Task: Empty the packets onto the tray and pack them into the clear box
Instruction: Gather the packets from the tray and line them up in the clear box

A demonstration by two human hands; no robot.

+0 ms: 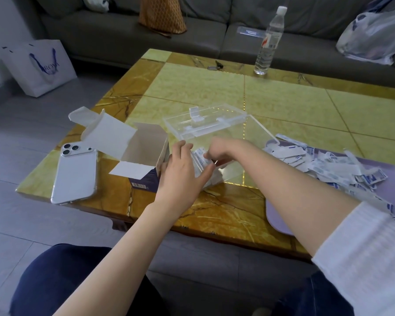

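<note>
The clear box [255,135] stands on the table with its lid [203,119] open behind it. Both hands meet at its left end. My left hand [183,172] rests against the box's left side, fingers spread over a stack of white-and-blue packets [200,156]. My right hand [224,150] reaches into the box and pinches those packets with curled fingers. Several loose packets [324,165] lie heaped on the lilac tray [281,215] at the right. An opened cardboard carton [144,147] stands just left of my left hand.
A white phone [75,174] lies face down near the table's left front corner. A water bottle [269,39] and keys [214,66] sit at the far edge. A sofa with bags runs behind the table; a white shopping bag [39,67] stands on the floor.
</note>
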